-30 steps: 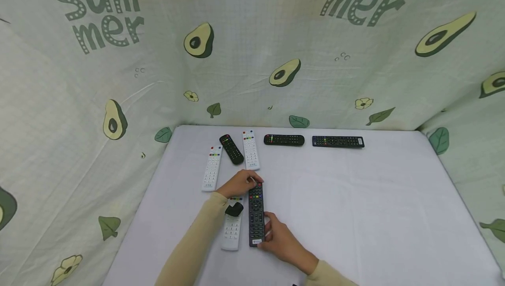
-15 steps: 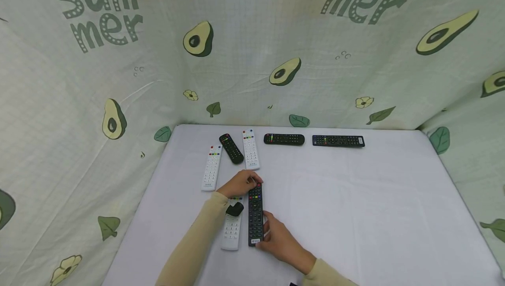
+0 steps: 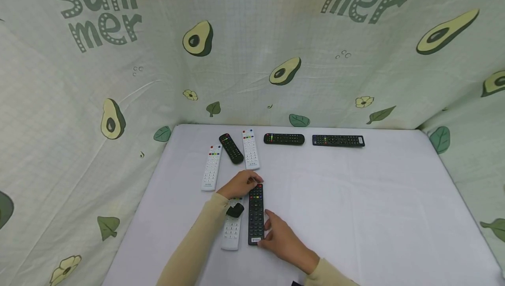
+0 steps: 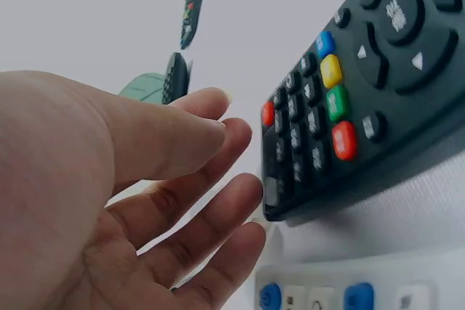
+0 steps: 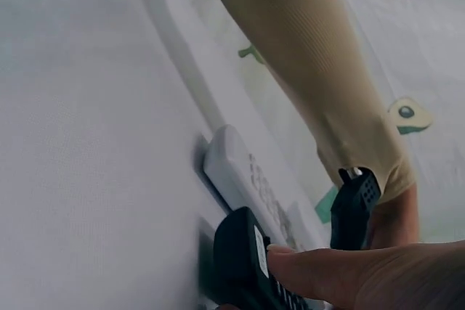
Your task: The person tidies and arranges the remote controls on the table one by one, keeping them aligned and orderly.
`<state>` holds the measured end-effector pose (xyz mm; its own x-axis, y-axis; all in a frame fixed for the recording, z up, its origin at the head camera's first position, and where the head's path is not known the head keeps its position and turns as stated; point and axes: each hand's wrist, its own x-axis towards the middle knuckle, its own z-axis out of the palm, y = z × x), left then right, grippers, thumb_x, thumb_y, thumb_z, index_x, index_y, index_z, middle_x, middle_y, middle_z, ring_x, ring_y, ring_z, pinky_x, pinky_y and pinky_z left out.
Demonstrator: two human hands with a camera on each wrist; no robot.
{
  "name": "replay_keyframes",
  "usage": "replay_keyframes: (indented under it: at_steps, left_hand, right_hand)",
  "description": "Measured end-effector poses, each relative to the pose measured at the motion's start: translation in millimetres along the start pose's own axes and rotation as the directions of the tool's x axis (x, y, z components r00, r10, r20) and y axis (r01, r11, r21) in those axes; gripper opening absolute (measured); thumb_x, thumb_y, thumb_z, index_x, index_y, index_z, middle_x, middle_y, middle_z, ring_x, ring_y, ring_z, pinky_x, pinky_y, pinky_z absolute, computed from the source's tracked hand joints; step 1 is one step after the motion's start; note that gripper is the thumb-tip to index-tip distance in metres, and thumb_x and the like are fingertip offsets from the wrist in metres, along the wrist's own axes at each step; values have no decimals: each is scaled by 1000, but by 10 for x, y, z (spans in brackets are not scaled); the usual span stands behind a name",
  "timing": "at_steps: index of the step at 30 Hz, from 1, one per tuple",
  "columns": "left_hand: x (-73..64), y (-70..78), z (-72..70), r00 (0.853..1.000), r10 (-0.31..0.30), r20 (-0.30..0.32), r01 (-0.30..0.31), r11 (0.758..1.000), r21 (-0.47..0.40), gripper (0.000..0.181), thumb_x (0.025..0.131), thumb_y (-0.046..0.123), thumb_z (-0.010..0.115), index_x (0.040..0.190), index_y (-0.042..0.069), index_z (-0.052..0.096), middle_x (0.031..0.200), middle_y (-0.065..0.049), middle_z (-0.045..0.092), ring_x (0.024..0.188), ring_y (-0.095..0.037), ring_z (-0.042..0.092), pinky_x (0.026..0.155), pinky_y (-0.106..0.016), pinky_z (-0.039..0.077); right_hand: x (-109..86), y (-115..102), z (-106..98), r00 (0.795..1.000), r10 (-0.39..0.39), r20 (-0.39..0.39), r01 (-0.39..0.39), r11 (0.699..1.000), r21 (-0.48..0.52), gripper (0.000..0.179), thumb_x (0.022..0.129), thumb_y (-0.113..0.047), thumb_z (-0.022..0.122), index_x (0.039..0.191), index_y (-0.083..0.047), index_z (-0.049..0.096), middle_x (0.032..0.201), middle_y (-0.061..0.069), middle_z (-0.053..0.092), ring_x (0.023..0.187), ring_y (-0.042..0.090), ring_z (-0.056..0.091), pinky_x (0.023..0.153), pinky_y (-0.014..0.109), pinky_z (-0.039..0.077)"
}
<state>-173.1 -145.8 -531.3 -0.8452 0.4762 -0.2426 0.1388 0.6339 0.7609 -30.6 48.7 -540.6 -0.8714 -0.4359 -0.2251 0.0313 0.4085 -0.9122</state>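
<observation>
A black remote control (image 3: 256,216) lies lengthwise between the two hands, its coloured buttons toward the far end. My left hand (image 3: 240,184) is at that far end with loosely bent fingers; in the left wrist view its fingertips (image 4: 251,190) come up close to the remote's end, and nothing sits between thumb and forefinger. My right hand (image 3: 282,238) holds the near right corner, its thumb (image 5: 290,263) against the remote by the white label and its other fingers along the right side, partly hidden. Under the left wrist, partly covered, is a white remote control (image 3: 231,231).
Farther back lie another white remote (image 3: 211,167), a small black remote (image 3: 231,149) and a white remote (image 3: 250,149). Two black remotes, one rounded (image 3: 284,139) and one longer (image 3: 338,141), lie crosswise near the back edge of the white table (image 3: 355,211). A patterned cloth (image 3: 236,89) hangs behind.
The black remote has shifted and tilted very slightly between the hands, its near end a touch farther from me. The right hand's fingers have moved a little; the left hand stays nearly still.
</observation>
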Motion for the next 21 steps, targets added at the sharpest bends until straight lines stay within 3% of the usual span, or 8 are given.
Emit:
replay_keyframes:
  at_steps: [10,21]
  left_hand:
    - [23,221,61,995,91,-41,-92,996,-17,26,104,-2,56,124,2,73,122,-11,72,110,-23,66,102,-41,55]
    - [189,463,196,982,184,-49,-185,982,-28,25,105,-2,56,125,2,72,123,-10,71,110,-21,66,100,-34,56]
  right_hand:
    - [-107,76,-445,991,12,-134,-19,998,-54,81,84,-6,86,148,17,42,112,14,65,89,19,70,68,28,59]
    - [-194,403,-1067,948,93,-306,-130,986,-103,64,93,-10,80,145,12,51,116,13,68,99,25,71,77,32,59]
